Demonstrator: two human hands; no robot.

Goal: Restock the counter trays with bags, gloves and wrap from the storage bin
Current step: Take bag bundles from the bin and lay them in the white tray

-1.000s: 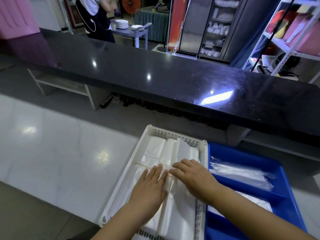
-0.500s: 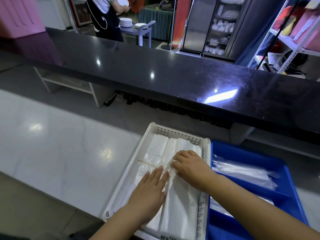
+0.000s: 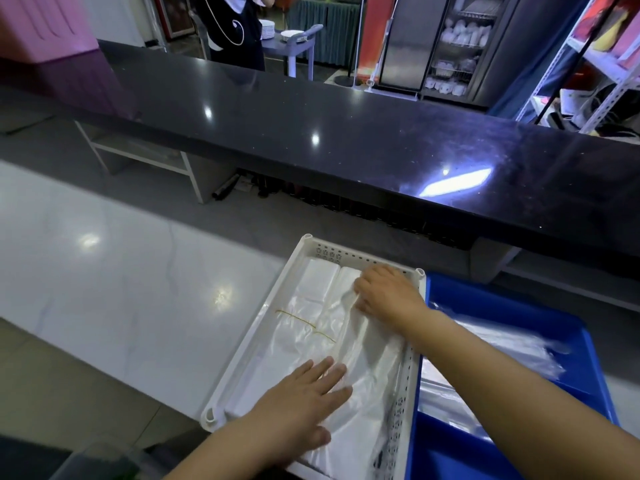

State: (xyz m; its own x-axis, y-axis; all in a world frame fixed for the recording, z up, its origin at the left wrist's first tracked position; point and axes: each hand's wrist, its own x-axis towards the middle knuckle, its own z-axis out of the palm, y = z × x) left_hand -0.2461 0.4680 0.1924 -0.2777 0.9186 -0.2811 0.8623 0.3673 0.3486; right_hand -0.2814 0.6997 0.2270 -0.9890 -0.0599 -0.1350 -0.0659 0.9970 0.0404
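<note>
Bags (image 3: 311,341), clear plastic, stacked inside the white tray (image 3: 250,344), one stack bound by a yellow band (image 3: 304,322). Left hand (image 3: 298,407) lies flat, fingers straight and together, pressing the bags at the tray's near end; right hand (image 3: 388,292) rests with bent fingers at its far end, a pinch not discernible. Film looks light, limp, slippery: best held at the band or under flat palms. Blue bin (image 3: 502,296) touches the tray's right side. No legible writing.
</note>
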